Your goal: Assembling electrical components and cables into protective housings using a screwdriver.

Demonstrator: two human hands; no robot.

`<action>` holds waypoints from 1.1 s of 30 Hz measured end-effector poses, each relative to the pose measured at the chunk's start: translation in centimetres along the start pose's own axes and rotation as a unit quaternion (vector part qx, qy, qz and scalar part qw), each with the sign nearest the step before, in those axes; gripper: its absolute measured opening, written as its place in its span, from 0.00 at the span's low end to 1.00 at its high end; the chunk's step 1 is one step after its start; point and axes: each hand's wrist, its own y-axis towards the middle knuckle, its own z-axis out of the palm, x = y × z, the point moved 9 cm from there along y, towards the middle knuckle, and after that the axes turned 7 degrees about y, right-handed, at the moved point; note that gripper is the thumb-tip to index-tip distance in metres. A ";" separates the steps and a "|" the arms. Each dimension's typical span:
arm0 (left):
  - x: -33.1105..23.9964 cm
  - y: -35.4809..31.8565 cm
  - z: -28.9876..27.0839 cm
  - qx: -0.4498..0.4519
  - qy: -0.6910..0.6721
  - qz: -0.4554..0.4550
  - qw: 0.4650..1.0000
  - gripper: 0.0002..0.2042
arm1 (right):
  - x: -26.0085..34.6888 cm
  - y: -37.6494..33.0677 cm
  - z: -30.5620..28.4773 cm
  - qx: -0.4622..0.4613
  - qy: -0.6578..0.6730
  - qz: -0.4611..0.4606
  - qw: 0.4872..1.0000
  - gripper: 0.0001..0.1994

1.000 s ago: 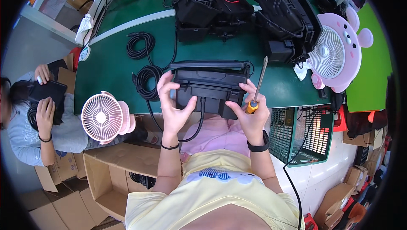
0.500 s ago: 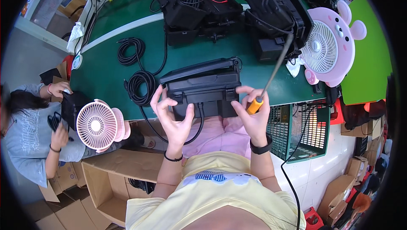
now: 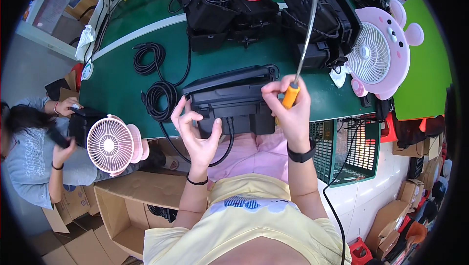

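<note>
A black plastic case (image 3: 229,99) with latches on its front sits at the table's near edge, its lid slightly raised at the back. My left hand (image 3: 194,135) grips the case's left front corner, thumb on the front face and fingers bent along the side. My right hand (image 3: 292,106) is closed around a screwdriver (image 3: 290,96) with an orange handle; its long metal shaft points up and away from me. This hand is at the case's right end, fingertips close to the lid. A black cable (image 3: 231,143) runs from the case's underside and loops left.
Coiled black cable (image 3: 160,99) lies left on the green table (image 3: 115,86). More black cases (image 3: 312,20) stand at the back. A pink fan (image 3: 373,52) is at the right, another (image 3: 111,145) at the left beside a co-worker (image 3: 34,143). A green crate (image 3: 342,167) stands below right.
My right hand has lifted off the right latch and moved up, swinging the screwdriver more upright. My left hand stays at the case. The co-worker's lower hand has moved left and up.
</note>
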 end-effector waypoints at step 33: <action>3.4 -0.2 0.8 -0.029 -0.200 -0.201 0.959 0.10 | -1.5 0.6 -2.0 0.021 -0.173 -0.066 0.982 0.17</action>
